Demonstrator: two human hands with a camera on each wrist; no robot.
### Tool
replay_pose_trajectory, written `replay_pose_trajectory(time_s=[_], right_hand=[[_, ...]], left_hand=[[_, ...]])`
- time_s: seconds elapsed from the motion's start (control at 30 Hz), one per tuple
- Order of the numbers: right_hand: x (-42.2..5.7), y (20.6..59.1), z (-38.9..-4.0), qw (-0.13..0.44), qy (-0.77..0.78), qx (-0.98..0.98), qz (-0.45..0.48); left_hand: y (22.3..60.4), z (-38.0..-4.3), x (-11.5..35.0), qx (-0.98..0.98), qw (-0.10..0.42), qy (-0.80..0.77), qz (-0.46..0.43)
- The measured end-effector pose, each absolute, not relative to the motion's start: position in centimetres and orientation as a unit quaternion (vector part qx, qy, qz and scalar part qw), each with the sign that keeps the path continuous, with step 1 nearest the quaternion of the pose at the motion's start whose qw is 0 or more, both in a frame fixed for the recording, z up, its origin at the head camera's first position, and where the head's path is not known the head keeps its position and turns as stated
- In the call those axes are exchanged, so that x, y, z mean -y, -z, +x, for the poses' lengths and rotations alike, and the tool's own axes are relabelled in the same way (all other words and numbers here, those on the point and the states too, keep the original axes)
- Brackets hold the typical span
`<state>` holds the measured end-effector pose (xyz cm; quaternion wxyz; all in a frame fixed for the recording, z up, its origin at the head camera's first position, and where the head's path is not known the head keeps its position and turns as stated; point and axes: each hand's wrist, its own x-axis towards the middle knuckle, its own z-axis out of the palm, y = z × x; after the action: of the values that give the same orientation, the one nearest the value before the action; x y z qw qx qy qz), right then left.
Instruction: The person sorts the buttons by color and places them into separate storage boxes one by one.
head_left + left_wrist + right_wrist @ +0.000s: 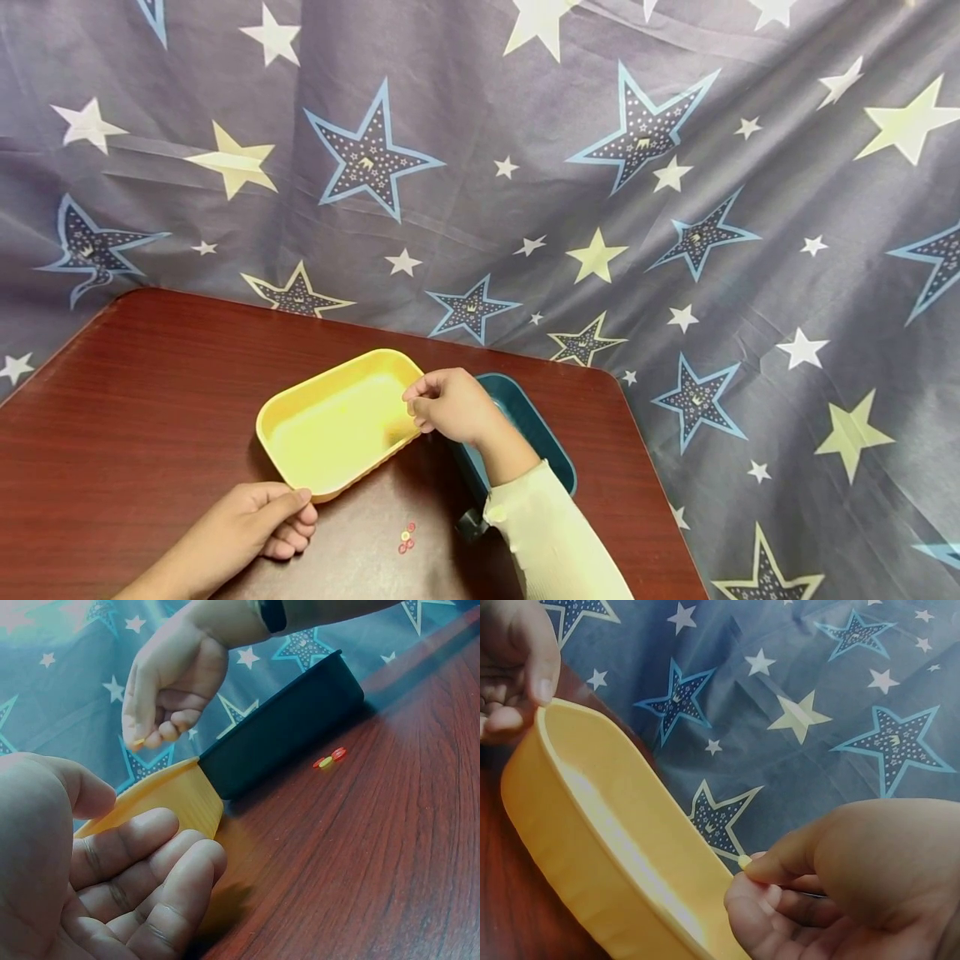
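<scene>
A yellow tray [296, 392] is tilted on the table, its inside facing up. At its near left corner my left hand [262, 521] pinches the rim between thumb and curled fingers, as the right wrist view also shows. My right hand [453, 406] is over the tray's right end. Between its thumb and forefinger it pinches a small yellow piece [745, 861], which also shows in the left wrist view. Several small red and yellow ring-like pieces [406, 537] lie on the table in front of the tray.
A dark teal tray [551, 437] stands right of the yellow one, partly hidden under my right forearm. A black band [271, 615] is on my right wrist. The reddish-brown wooden table [172, 375] meets a grey star-patterned curtain [480, 208] behind and at the right.
</scene>
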<state>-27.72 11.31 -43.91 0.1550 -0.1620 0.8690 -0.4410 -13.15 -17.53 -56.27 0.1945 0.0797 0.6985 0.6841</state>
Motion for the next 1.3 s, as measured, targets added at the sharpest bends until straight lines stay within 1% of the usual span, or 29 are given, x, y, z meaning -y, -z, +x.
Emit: replay_pose_trajectory(time_s=[0.3, 0.53, 0.87, 1.3], right_hand=[[-9.8, 43.8, -29.2, 0.208, 0.417, -0.873, -0.148], [-9.1, 44.0, -29.8, 0.234, 0.411, -0.872, -0.128], [-9.4, 44.3, -30.0, 0.227, 0.409, -0.876, -0.118], [-10.9, 43.2, -28.9, 0.216, 0.396, -0.880, -0.148]], left_hand=[[56.3, -13.2, 17.6, -0.703, 0.197, -0.679, 0.075], [56.2, -13.2, 17.5, -0.702, 0.195, -0.680, 0.077], [56.3, -13.2, 17.6, -0.702, 0.196, -0.680, 0.079], [55.9, -13.2, 17.5, -0.700, 0.197, -0.683, 0.071]])
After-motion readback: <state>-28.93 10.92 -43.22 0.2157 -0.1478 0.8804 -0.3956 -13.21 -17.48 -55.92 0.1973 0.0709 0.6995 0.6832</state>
